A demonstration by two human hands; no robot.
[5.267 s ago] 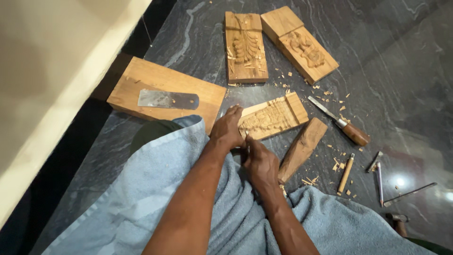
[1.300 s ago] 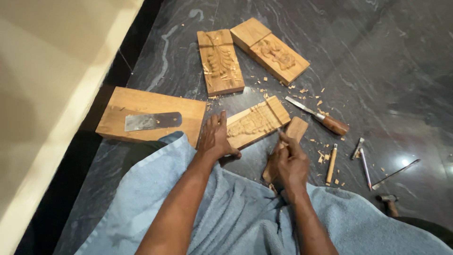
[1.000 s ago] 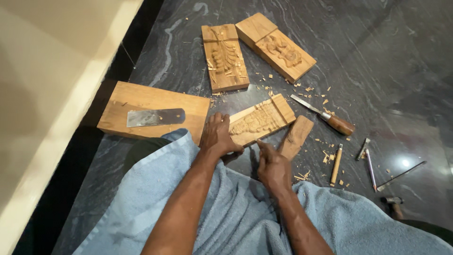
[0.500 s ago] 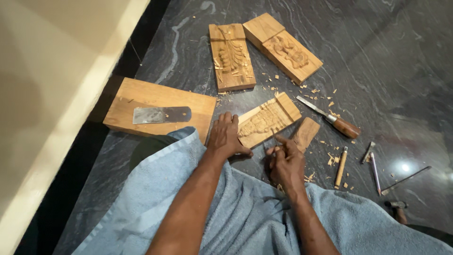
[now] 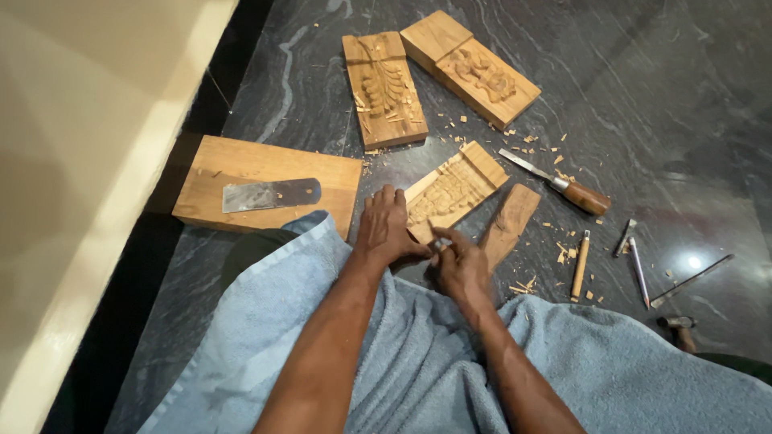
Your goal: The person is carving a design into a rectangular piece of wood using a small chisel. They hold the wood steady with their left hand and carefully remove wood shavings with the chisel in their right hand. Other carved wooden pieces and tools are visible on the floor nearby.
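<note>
A carved wooden block (image 5: 452, 190) is seen at the centre of the frame, lying aslant on the dark stone floor (image 5: 691, 104). Its lower left end is pressed down by the left hand (image 5: 386, 229), whose fingers are spread flat over the wood, released rather than clenched. Just to the right, the right hand (image 5: 460, 265) is curled at the block's lower edge; its fingers are pinched around something small and pale, but what is gripped cannot be told. The two hands are almost touching.

A plain wooden piece (image 5: 508, 225) is laid just right of the carved block, near the right hand. Both forearms are rested on a blue towel (image 5: 265, 337) that fills the lower part of the frame.

At left centre a flat board (image 5: 265, 165) is placed, with a metal scraper blade (image 5: 269, 194) lying on it; its right edge is close to the left hand. In the upper middle two more carved panels (image 5: 384, 87) (image 5: 470, 68) are set side by side, well apart from the hands.

To the right a wooden-handled chisel (image 5: 559, 183) is laid, and further right several slim tools (image 5: 581, 264) (image 5: 635, 259) are scattered among wood chips (image 5: 527, 283). Open floor is left at upper right. The left side is closed off by a pale wall edge (image 5: 96, 161).
</note>
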